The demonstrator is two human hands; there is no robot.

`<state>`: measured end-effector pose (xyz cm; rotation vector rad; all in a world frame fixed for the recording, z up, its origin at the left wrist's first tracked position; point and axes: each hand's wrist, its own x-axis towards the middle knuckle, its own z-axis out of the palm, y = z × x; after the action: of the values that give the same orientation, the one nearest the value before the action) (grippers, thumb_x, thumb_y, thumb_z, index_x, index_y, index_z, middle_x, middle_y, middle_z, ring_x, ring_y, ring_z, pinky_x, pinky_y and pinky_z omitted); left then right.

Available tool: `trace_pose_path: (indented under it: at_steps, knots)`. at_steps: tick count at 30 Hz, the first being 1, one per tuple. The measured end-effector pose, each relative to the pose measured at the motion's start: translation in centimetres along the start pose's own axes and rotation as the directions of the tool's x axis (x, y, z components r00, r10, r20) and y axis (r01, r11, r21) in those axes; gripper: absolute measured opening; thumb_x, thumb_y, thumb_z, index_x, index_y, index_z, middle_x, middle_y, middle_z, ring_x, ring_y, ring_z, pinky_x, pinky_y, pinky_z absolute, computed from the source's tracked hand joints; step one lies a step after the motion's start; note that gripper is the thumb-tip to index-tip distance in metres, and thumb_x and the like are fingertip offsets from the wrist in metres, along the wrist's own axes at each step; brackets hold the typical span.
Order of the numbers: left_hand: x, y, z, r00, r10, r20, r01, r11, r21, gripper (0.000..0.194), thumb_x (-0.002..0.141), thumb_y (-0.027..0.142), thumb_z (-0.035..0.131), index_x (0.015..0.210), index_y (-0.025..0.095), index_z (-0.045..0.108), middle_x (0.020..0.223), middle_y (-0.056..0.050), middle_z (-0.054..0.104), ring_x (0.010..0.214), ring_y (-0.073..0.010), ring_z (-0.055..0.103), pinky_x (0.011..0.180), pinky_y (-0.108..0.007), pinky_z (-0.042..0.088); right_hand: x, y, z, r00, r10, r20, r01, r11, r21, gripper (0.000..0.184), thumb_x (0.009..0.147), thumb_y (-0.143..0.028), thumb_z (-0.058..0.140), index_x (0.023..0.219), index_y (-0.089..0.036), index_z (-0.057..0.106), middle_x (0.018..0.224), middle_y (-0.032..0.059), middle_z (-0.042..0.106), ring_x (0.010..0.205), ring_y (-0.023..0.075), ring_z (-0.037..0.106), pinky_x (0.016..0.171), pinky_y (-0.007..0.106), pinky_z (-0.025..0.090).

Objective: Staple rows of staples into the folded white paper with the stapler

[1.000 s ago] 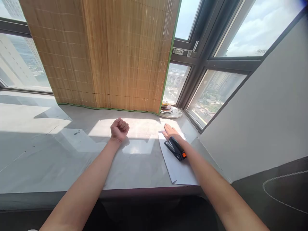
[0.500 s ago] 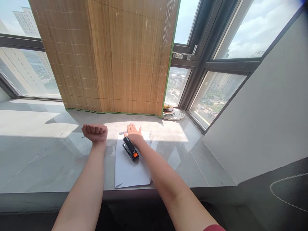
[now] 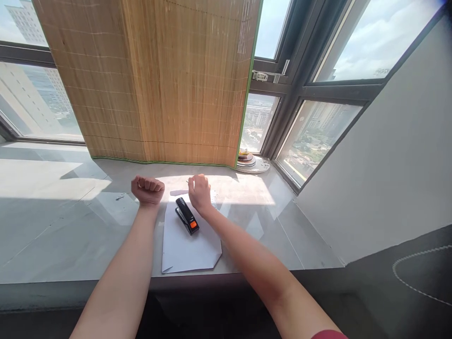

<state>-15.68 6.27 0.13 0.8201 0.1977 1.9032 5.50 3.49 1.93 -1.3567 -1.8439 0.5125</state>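
Note:
A black stapler (image 3: pixel 187 215) with an orange end lies on a white sheet of paper (image 3: pixel 190 245) on the grey stone sill (image 3: pixel 70 221). My right hand (image 3: pixel 200 193) hovers just above the paper's far end, right of the stapler, its fingers curled in a pinch on something small I cannot make out. My left hand (image 3: pixel 148 189) rests as a fist on the sill, left of the paper, with nothing visible in it. A small pale strip (image 3: pixel 178 192) lies on the sill between the two hands.
A bamboo blind (image 3: pixel 155 80) hangs down to the sill behind the hands. Stacked small dishes (image 3: pixel 249 161) sit in the window corner at the right. A grey wall (image 3: pixel 388 160) slopes along the right side. The sill's front edge runs just below the paper.
The view swung so the paper and stapler now sit in the centre. My right hand went from lying flat on the paper to lifted with curled fingers. The left fist stayed closed.

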Motion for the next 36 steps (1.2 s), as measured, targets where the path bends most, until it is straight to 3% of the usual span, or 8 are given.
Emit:
trace_pose_path:
  at_steps: [3, 7, 13, 21, 25, 28, 32, 36]
  knots:
    - [-0.2, -0.4, 0.6, 0.998, -0.021, -0.056, 0.027, 0.993, 0.113, 0.055, 0.094, 0.043, 0.056, 0.057, 0.021, 0.02, 0.051, 0.007, 0.008, 0.043, -0.0108, 0.014, 0.04, -0.027, 0.019, -3.2, -1.0, -1.9, 0.993, -0.034, 0.115, 0.011, 0.981, 0.192, 0.041, 0.108, -0.056, 0.039, 0.105, -0.024, 0.065, 0.12, 0.0086, 0.066, 0.119, 0.0271, 0.059, 0.102, 0.044, 0.051]
    - [-0.3, -0.6, 0.8, 0.995, -0.023, -0.098, 0.045, 0.972, 0.232, 0.056, 0.09, 0.046, 0.058, 0.058, 0.022, 0.018, 0.051, 0.008, 0.008, 0.042, -0.0105, 0.014, 0.041, -0.025, 0.022, -7.4, -0.7, -2.0, 0.939, -0.152, 0.308, 0.08, 0.969, 0.233, 0.072, 0.081, -0.035, 0.076, 0.147, -0.027, 0.047, 0.132, 0.0098, 0.063, 0.123, 0.0317, 0.059, 0.102, 0.046, 0.053]
    - [-0.4, -1.4, 1.4, 0.982, -0.179, -0.056, 0.186, 0.965, 0.183, 0.058, 0.087, 0.041, 0.058, 0.059, 0.021, 0.012, 0.051, 0.007, 0.003, 0.041, -0.0097, 0.011, 0.041, -0.025, 0.021, -9.5, 1.2, -1.9, 0.942, -0.123, 0.314, 0.048, 0.971, 0.235, 0.083, 0.074, -0.01, 0.057, 0.153, -0.025, 0.039, 0.113, 0.0099, 0.067, 0.101, 0.0303, 0.065, 0.089, 0.046, 0.055]
    - [-1.1, -4.1, 4.3, 0.87, -0.487, 0.075, 0.427, 0.822, 0.377, 0.063, 0.086, 0.041, 0.066, 0.06, 0.022, 0.012, 0.056, 0.008, 0.008, 0.047, -0.0092, 0.013, 0.047, -0.027, 0.02, -10.3, 6.2, -8.5, 0.959, -0.041, 0.282, -0.018, 0.979, 0.202, 0.073, 0.076, -0.016, 0.054, 0.148, -0.028, 0.043, 0.103, 0.0046, 0.066, 0.085, 0.0248, 0.062, 0.075, 0.037, 0.05]
    - [-2.3, -6.7, 5.9, 0.865, -0.485, 0.132, 0.259, 0.655, 0.71, 0.06, 0.097, 0.049, 0.06, 0.059, 0.022, 0.022, 0.058, 0.006, 0.017, 0.051, -0.0108, 0.019, 0.051, -0.028, 0.02, -10.1, 7.5, -9.9, 0.974, -0.025, 0.225, -0.025, 0.976, 0.217, 0.065, 0.078, -0.016, 0.052, 0.142, -0.027, 0.046, 0.108, 0.0041, 0.066, 0.087, 0.0235, 0.061, 0.077, 0.036, 0.048]
    - [-3.4, -8.4, 7.1, 0.801, -0.53, 0.278, -0.083, 0.361, 0.929, 0.043, 0.097, 0.047, 0.062, 0.065, 0.021, 0.05, 0.068, 0.001, 0.045, 0.065, -0.0148, 0.044, 0.064, -0.029, 0.038, -9.8, 7.7, -9.5, 0.976, -0.055, 0.212, 0.003, 0.971, 0.239, 0.061, 0.079, -0.016, 0.054, 0.139, -0.026, 0.047, 0.112, 0.0041, 0.066, 0.091, 0.0234, 0.062, 0.081, 0.037, 0.049]
    - [-4.0, -9.2, 7.4, 0.647, -0.671, 0.363, -0.425, 0.078, 0.902, 0.023, 0.098, 0.04, 0.058, 0.106, 0.026, 0.074, 0.111, -0.006, 0.065, 0.109, -0.0264, 0.058, 0.099, -0.04, 0.046, -9.1, 8.3, -9.3, 0.979, -0.128, 0.16, 0.096, 0.976, 0.194, 0.051, 0.082, -0.022, 0.064, 0.133, -0.025, 0.056, 0.118, 0.0068, 0.066, 0.106, 0.0267, 0.061, 0.092, 0.041, 0.05]
    - [-3.7, -9.5, 6.7, 0.616, -0.698, 0.365, -0.503, 0.009, 0.864, 0.028, 0.101, 0.038, 0.053, 0.115, 0.028, 0.075, 0.116, -0.007, 0.066, 0.115, -0.0292, 0.057, 0.105, -0.045, 0.045, -7.1, 9.3, -11.6, 0.963, -0.165, 0.213, 0.116, 0.967, 0.227, 0.031, 0.083, -0.025, 0.069, 0.113, -0.025, 0.069, 0.103, 0.0041, 0.07, 0.095, 0.0252, 0.064, 0.087, 0.039, 0.051]
